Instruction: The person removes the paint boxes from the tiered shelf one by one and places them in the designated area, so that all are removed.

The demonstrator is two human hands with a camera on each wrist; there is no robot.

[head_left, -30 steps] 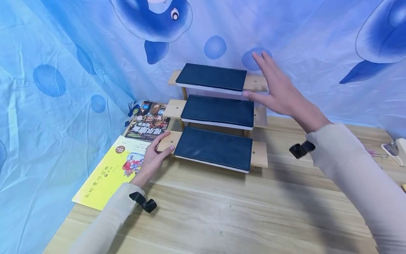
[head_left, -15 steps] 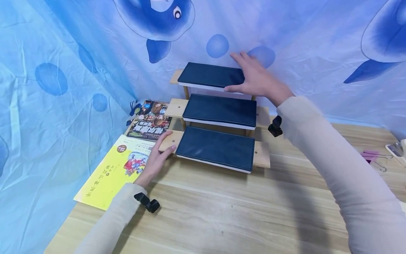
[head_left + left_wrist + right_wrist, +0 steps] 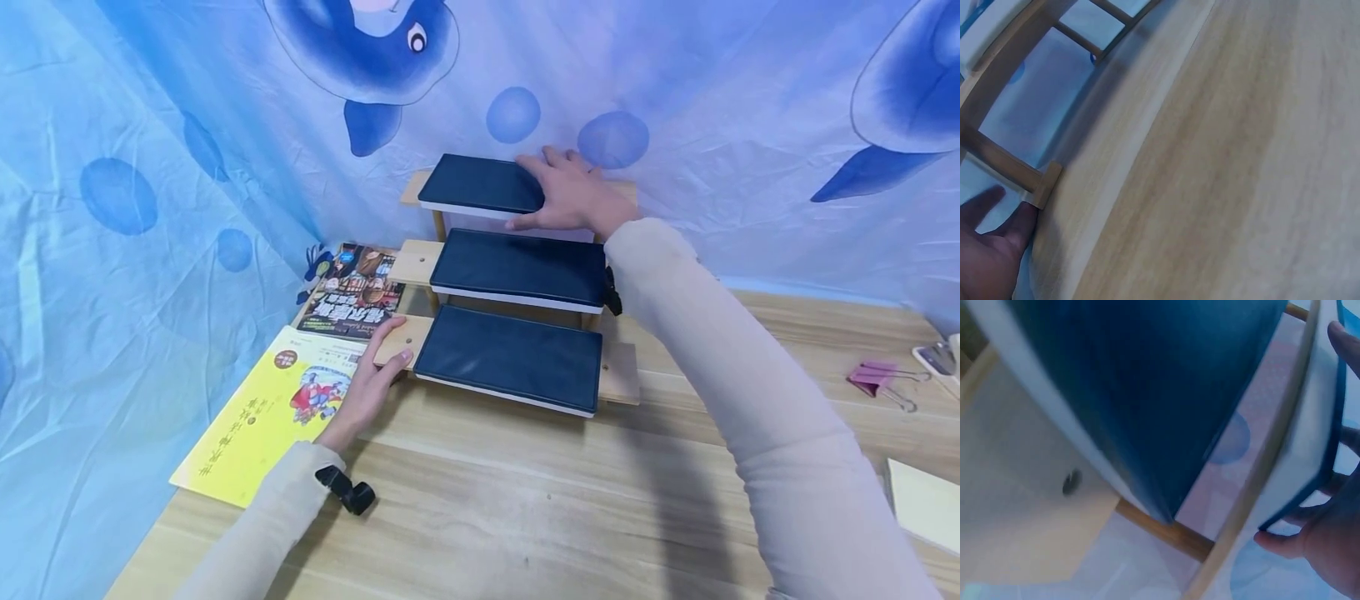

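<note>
A three-tier wooden stand (image 3: 415, 262) bears one shallow white tray with a dark blue top on each step. My left hand (image 3: 363, 387) grips the left end of the lowest board, thumb at its front edge. In the left wrist view, the thumb (image 3: 1019, 228) meets a wooden foot of the stand. At the back, my right hand (image 3: 573, 196) spans the right end of the top tray (image 3: 472, 182), thumb at the front edge and fingers over its top. The middle tray (image 3: 517, 268) and bottom tray (image 3: 510, 357) lie untouched.
A yellow book (image 3: 255, 417) and a dark-covered book (image 3: 352, 296) lie left of the stand. On the right are a pink binder clip (image 3: 873, 379) and a pale pad (image 3: 926, 504). A blue printed curtain (image 3: 712, 108) hangs close behind the stand.
My right hand has moved left and down from beside the top step onto the right end of the top tray. My left hand has stayed on the lowest board.
</note>
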